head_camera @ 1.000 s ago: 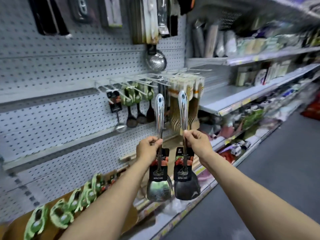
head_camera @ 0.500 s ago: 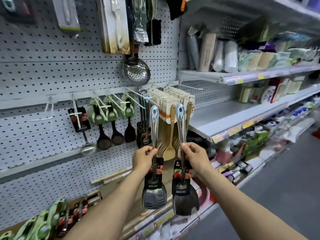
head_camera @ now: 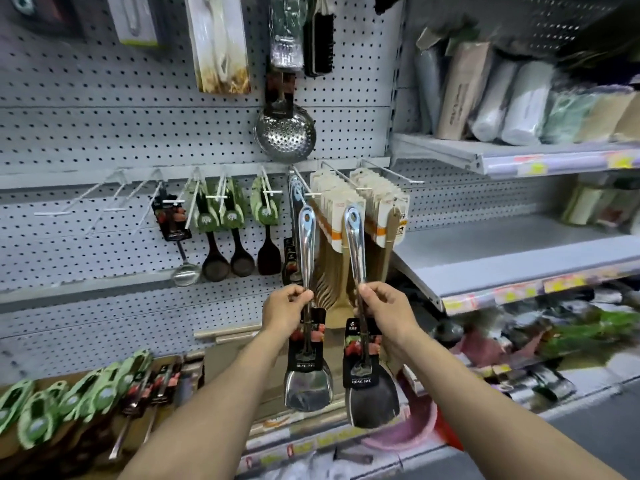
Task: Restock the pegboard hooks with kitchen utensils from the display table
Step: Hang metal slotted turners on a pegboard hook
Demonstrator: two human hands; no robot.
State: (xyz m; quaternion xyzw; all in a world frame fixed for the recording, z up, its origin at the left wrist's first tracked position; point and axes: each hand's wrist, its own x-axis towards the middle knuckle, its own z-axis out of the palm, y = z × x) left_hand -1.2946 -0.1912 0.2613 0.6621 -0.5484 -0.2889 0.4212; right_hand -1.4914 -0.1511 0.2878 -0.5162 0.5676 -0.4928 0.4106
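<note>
My left hand [head_camera: 285, 308] pinches the shaft of a steel spatula [head_camera: 307, 386], held upright with its blade down and a black label card round its neck. My right hand [head_camera: 386, 308] pinches a second steel spatula [head_camera: 370, 396] the same way, just to the right. Both handle tops, each with a hanging hole, reach up in front of a white hook [head_camera: 300, 183] on the grey pegboard [head_camera: 86, 133]. That hook carries other steel utensils behind them. Further left hang dark ladles with green cards [head_camera: 221, 216], and two bare hooks [head_camera: 86, 199] stick out.
A steel skimmer [head_camera: 284, 131] hangs above the hook row. Wooden spatulas in card sleeves [head_camera: 360, 216] fill the hooks to the right. The display table [head_camera: 228, 344] below holds green-carded utensils [head_camera: 69, 400] at lower left. Grey shelves [head_camera: 519, 261] with goods run off right.
The view has closed in on the pegboard and swung left. Both hands have carried the spatulas nearer the hook row, the handle tops now level with the hook ends.
</note>
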